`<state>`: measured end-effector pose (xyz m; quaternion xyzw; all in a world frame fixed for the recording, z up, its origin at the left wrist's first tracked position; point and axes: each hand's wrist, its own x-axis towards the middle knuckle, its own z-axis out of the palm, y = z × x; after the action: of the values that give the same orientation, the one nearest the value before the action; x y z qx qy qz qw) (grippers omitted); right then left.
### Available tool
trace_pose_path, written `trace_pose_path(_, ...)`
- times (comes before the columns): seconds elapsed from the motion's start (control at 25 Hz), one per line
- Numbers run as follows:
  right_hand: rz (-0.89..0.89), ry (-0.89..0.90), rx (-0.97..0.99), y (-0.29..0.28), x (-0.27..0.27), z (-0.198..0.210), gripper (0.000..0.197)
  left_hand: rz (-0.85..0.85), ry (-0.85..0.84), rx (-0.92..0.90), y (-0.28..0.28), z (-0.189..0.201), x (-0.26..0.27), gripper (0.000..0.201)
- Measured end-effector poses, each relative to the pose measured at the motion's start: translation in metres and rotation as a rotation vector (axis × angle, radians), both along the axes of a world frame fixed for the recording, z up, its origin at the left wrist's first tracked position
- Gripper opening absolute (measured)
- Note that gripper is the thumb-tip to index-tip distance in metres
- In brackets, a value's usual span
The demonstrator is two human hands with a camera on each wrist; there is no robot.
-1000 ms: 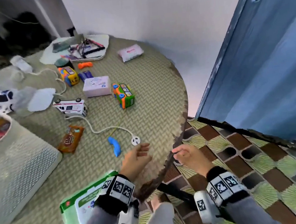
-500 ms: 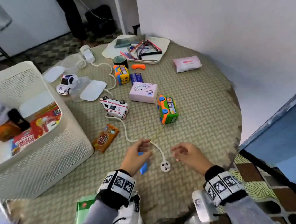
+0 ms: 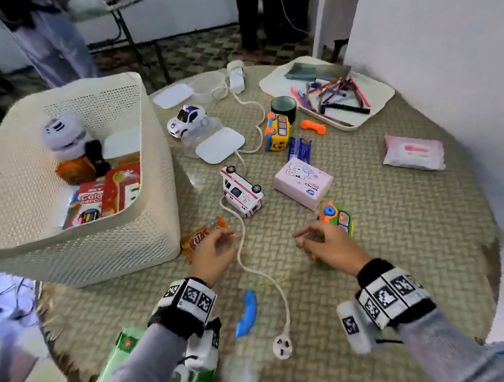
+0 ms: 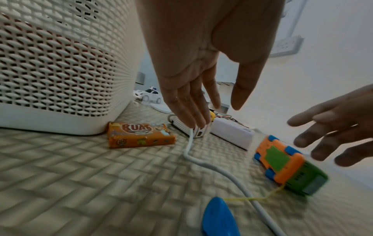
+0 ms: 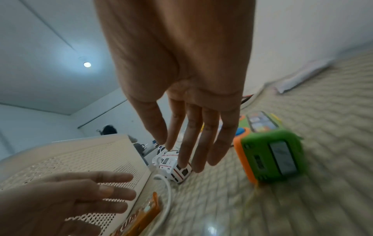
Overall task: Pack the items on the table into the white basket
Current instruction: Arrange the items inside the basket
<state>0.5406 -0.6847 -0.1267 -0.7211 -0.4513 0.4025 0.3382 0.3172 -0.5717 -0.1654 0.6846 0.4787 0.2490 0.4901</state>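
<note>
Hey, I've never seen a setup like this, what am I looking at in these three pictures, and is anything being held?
No machine: a person with cameras on the head and both wrists. The head view looks down on a round table; each wrist view looks along one hand. The left hand and right hand are both open above the table and hold nothing. On the table stand a white basket, partly filled, an orange snack pack, a white toy ambulance, a green and orange toy bus, a white cable and a pink box.
</note>
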Motion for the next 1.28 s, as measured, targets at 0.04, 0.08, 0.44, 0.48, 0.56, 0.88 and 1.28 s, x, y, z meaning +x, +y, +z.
trace_pose_path(0.04,0.031,-0.007,-0.003,0.012,0.009,0.004,0.011,0.053,0.011,0.004,0.01,-0.003,0.002,0.029)
trace_pose_path(0.08,0.062,-0.019,-0.007,0.022,0.017,0.008,0.011,0.108,0.064,0.02,0.019,-0.004,0.003,0.03)
trace_pose_path(0.44,0.291,-0.047,-0.061,0.098,0.043,0.002,0.012,0.002,0.7,0.033,0.065,-0.035,-0.002,0.073)
trace_pose_path(0.48,0.311,-0.047,-0.07,0.103,0.045,0.003,0.012,0.012,0.771,0.048,0.066,-0.035,-0.001,0.075)
trace_pose_path(0.56,0.33,-0.05,-0.07,0.115,0.052,0.005,0.011,0.092,0.776,0.052,0.068,-0.035,0.003,0.07)
trace_pose_path(0.88,0.367,-0.17,-0.048,0.15,0.09,0.023,0.016,0.256,0.452,0.122,0.075,-0.003,0.013,0.04)
trace_pose_path(1.28,0.598,-0.713,-0.151,0.246,0.168,0.003,0.037,0.314,0.059,0.003,0.095,0.034,0.086,0.048)
